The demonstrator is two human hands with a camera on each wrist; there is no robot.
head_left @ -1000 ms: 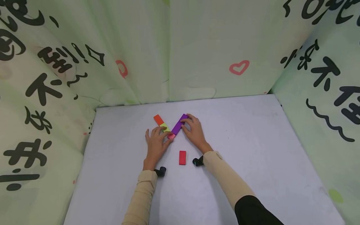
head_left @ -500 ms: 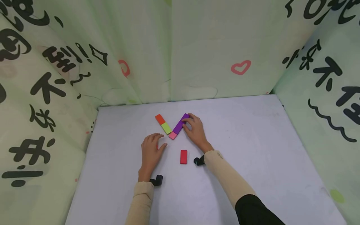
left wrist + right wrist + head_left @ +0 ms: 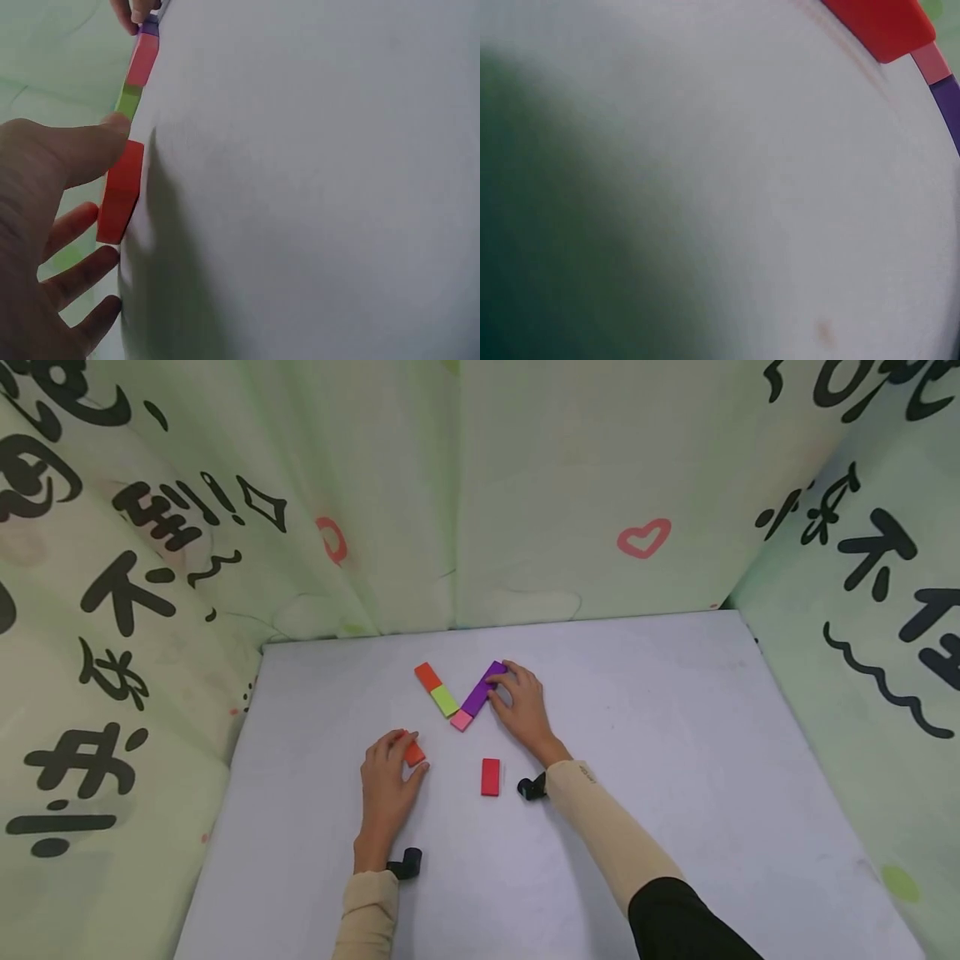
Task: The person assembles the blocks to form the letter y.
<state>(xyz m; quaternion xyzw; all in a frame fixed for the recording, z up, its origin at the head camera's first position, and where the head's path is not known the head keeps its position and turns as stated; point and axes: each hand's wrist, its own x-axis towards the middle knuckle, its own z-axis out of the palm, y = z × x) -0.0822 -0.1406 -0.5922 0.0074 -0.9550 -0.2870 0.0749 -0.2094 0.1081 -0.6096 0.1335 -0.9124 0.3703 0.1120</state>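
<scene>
The left hand [image 3: 388,777] has drawn back from the block row toward the person and now pinches an orange block [image 3: 413,752] on the table [image 3: 675,760], left of the red block [image 3: 490,777], while the right hand's [image 3: 521,710] fingers rest on the purple block [image 3: 483,689].

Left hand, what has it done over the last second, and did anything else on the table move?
The left hand drew back toward the person from the pink block at the V's point, and now touches a small orange block nearer the left edge. The right hand stayed on the purple block. The V of blocks and the lone red block lie as before.
</scene>
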